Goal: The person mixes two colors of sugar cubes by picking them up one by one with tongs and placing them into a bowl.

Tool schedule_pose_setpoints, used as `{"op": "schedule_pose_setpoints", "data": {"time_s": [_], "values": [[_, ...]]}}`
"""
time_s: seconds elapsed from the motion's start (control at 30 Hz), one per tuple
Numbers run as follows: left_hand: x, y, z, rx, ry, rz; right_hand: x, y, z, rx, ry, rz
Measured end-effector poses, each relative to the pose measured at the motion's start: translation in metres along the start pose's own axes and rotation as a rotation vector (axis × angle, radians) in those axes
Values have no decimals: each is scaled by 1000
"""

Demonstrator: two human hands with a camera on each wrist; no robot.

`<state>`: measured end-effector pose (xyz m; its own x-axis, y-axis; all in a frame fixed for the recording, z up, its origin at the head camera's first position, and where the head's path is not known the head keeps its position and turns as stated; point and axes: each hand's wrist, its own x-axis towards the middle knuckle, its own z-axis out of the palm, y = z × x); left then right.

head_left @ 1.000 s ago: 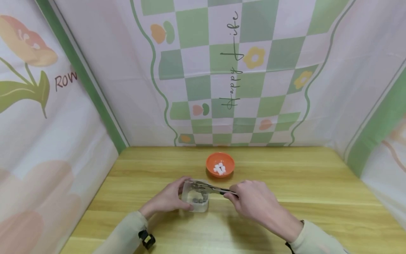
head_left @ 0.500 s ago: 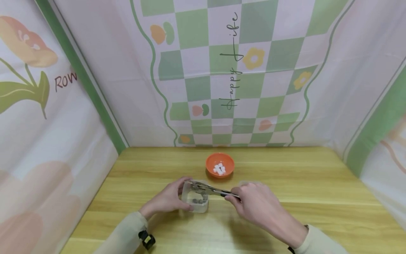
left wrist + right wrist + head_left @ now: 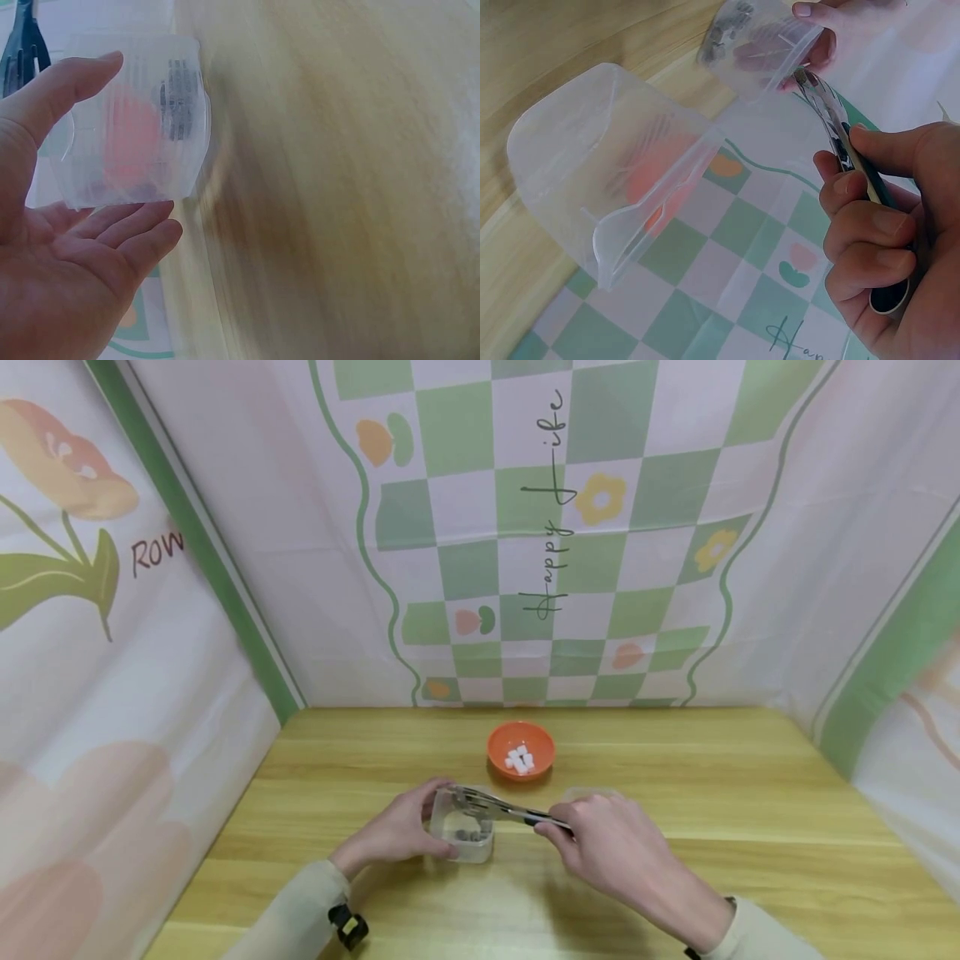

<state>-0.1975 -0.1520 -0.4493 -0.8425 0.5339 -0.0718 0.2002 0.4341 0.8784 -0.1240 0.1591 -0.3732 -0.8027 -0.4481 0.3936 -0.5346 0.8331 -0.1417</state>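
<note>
My left hand [image 3: 401, 827] grips a small clear plastic container [image 3: 476, 853] at its left side, thumb at the front and fingers behind. Small dark pieces [image 3: 472, 836] lie at its bottom. In my right hand [image 3: 611, 847] is a pair of metal tongs [image 3: 506, 809] with slotted heads, fingers curled round the handles in the right wrist view. The heads of the tongs sit over the container's mouth; whether they pinch anything is too small to tell. Through the container wall, the left wrist view shows the dark pieces [image 3: 177, 101] bunched together.
Behind the container stands an orange bowl [image 3: 500, 752] with several white cubes [image 3: 520, 760]. A second clear container [image 3: 562, 142] stands beyond my right hand, mostly hidden in the head view. Patterned curtains surround the wooden table [image 3: 360, 735] at the back and sides.
My right hand has shifted slightly right and toward me with the tongs, and the second container's rim now shows behind it. My left hand and its container stay almost still.
</note>
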Motion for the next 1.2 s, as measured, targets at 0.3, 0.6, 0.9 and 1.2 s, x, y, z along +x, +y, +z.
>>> {"op": "schedule_pose_setpoints", "data": {"time_s": [0.3,0.6,0.9,1.2], "values": [[0,0,1,-10,3,4,-1,0,-3,31,-29,45],[0,-2,3,-10,3,8,0,4,-9,32,-27,66],[-1,-3,3,-15,-2,15,2,15,-17,24,-32,147],[0,0,2,-16,3,20,6,30,-19,4,-10,185]]}}
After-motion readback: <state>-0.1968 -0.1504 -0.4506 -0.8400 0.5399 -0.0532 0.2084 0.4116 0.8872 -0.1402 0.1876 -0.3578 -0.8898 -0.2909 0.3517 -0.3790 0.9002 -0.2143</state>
